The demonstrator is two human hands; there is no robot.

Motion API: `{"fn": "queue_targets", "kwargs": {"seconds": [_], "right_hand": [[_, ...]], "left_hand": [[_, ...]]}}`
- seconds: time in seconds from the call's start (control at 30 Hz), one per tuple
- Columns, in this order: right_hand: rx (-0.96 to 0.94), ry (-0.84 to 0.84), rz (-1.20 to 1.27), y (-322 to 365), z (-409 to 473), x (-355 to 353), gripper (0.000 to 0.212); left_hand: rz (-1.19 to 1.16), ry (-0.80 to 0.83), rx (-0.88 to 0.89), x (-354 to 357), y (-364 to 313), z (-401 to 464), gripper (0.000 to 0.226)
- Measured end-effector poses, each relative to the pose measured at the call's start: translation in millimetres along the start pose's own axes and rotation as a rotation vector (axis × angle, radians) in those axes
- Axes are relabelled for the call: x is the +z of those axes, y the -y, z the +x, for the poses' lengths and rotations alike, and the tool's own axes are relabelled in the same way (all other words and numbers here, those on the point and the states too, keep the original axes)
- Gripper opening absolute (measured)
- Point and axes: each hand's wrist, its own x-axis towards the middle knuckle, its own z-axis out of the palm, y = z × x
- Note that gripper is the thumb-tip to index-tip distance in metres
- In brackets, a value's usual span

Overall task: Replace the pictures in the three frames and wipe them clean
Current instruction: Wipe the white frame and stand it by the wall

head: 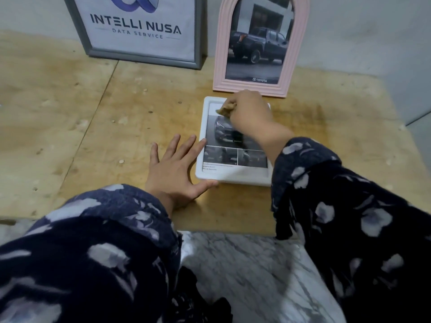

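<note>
- Centrally, the white frame lies flat on the wooden board, holding a car picture.
- Right hand: fingers curled around a tan cloth, pressed on the far part of the glass.
- Left hand: fingers spread and straight, flat on the board, touching the frame's near-left edge.
- Pink arched frame and grey frame stand upright at the far side, against the wall.
</note>
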Motion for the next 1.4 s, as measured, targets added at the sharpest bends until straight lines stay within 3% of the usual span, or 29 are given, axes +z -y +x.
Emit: {"fn": "queue_targets", "kwargs": {"seconds": [0.33,0.5,0.63,0.77,0.83,0.9,0.97,1.03,1.13,1.3,1.4], "right_hand": [[0.041,-0.099,-0.124,-18.3,20.7,34.6,0.020],[-0.037,-0.049,-0.213,-19.5,-13.4,36.6,0.041],[-0.091,-0.031,-0.191,-25.1,-54.1,51.6,0.034],[-0.217,-0.212,-0.095,-32.7,-91.5,62.8,0.028],[-0.255,-0.165,-0.122,-31.2,-96.9,55.8,0.026],[-0.126,0.036,-0.118,-27.7,-91.0,40.6,0.026],[-0.001,0.116,-0.010,-28.7,-75.8,28.3,0.028],[0.037,0.006,0.091,-26.1,-54.4,12.8,0.035],[0.052,-0.163,0.046,-25.2,-18.1,-7.4,0.042],[0.016,-0.076,-0.151,-44.9,26.6,-0.1,0.034],[0.033,-0.078,-0.123,-49.5,27.7,12.6,0.036]], "left_hand": [[-0.031,-0.009,-0.006,0.8,2.2,2.7,0.094],[-0.026,-0.006,-0.018,0.1,2.2,1.1,0.096],[-0.034,0.010,-0.021,-0.7,2.2,0.8,0.100],[-0.038,0.029,-0.015,-2.8,1.7,1.4,0.101],[-0.041,0.026,-0.014,-2.5,1.7,0.9,0.102],[-0.052,0.023,-0.010,-2.9,1.1,1.4,0.102],[-0.056,0.018,-0.005,-2.9,0.4,1.0,0.101],[-0.050,0.009,-0.001,-2.5,0.8,0.4,0.100],[-0.053,-0.007,0.001,-1.0,-0.2,-1.2,0.098],[-0.059,-0.007,-0.009,-2.5,0.0,1.5,0.098],[-0.057,0.001,-0.016,-1.6,1.9,3.4,0.098]]}}
